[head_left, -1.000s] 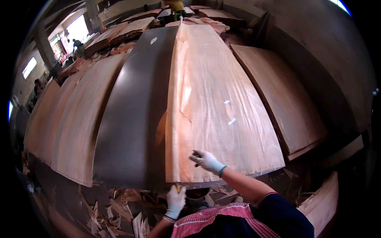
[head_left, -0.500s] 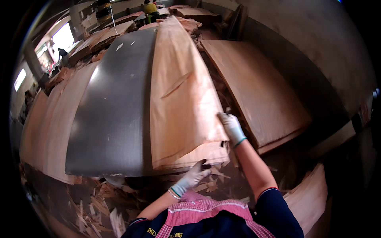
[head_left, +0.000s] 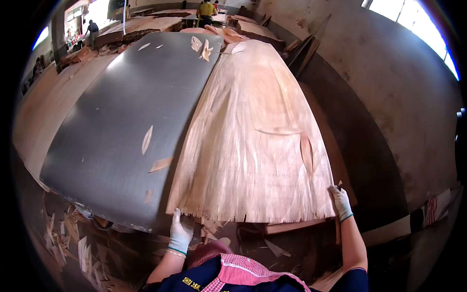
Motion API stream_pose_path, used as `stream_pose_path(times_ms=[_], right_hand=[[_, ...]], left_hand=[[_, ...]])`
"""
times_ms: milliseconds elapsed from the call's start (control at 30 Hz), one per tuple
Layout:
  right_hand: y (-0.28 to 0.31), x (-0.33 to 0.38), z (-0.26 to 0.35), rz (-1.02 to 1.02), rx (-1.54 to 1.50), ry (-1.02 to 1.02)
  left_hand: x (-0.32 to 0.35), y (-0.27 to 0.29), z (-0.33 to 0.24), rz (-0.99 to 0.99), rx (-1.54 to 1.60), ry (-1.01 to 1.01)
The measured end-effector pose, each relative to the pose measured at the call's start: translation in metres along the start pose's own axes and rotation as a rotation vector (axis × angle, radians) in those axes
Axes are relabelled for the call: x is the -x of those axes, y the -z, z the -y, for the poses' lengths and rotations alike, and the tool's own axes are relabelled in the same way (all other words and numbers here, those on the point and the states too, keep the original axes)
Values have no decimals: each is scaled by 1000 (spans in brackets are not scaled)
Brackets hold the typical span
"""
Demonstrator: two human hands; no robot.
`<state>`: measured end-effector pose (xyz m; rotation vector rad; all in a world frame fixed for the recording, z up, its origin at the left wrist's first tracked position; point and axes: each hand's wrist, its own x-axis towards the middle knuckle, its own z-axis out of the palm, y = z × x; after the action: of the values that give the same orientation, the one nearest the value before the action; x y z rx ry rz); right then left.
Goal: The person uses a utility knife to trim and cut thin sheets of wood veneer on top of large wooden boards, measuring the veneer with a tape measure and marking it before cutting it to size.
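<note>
Both hands [head_left: 180,234] — veneer sheet [head_left: 255,141] lengthwise away

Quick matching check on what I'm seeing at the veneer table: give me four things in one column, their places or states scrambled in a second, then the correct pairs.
Things:
1. left hand
2. right hand
3. dark board
4. wood scraps

Places or states:
A. lies flat, left of the veneer sheet
B. grips the sheet's near right corner
C. scattered on the floor, lower left
D. holds the sheet's frayed near edge at its left corner

Pairs: 1-D, 2-B, 3-A, 4-C
</note>
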<state>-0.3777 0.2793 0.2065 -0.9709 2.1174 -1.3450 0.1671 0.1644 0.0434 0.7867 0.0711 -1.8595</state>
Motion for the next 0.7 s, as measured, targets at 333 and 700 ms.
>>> stream_pose_path(times_ms=[333,700], right_hand=[[178,-104,-132,-40,-58,-115],[397,-199,-259,2,45,-160]], left_hand=[[-41,-5,245,-29,-29,157],[-171,-9,418,-747,-74,-336]])
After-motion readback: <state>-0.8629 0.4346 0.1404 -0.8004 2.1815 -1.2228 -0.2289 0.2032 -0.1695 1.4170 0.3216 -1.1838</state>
